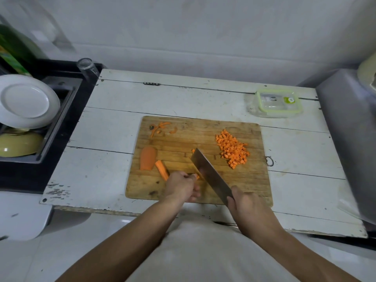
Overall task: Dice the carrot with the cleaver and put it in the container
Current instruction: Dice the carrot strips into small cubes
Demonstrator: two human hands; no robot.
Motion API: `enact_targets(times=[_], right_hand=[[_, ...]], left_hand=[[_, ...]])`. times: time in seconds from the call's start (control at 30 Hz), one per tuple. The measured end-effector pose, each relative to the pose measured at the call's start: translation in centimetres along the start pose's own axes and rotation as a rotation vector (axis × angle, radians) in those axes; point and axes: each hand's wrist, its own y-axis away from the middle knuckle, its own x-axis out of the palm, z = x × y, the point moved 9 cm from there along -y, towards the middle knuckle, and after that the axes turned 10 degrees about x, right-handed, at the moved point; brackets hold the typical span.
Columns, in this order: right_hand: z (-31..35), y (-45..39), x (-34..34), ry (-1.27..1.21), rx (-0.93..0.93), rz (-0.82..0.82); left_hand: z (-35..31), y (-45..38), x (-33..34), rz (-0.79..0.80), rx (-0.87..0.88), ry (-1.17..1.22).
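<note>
Carrot strip (162,173) lies on our cutting board (183,137), front end pinned under our left hand (180,187), grip curled on it. Right hand (247,208) grip clamped on cleaver (211,174). Diced pile (233,148) right of blade; lidded container (278,102) on surface (114,123) behind.

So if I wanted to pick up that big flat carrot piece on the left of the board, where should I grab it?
Pinch the flat carrot slab across its narrow width, at its long side edges, coming straight down from above. It lies flat on the cutting board, so nothing can slip under it. Its left side is free; a carrot stick lies near its lower right corner.
</note>
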Motion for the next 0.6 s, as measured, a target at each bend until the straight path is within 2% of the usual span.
enact_targets(times=[0.2, 0.33, 0.6], right_hand=[[0.6, 0.2, 0.6, 0.062, -0.025, 0.036], [0.9, 0.1, 1.5, 0.171, -0.028, 0.052], [0.8, 0.1, 1.4, 0.148, -0.023, 0.064]], left_hand=[[0.5, 0.2, 0.0, 0.015, 0.018, 0.055], [0.3, 0.0, 0.3, 0.019, 0.011, 0.013], [0.1, -0.3, 0.2, 0.012, 0.019, -0.020]])
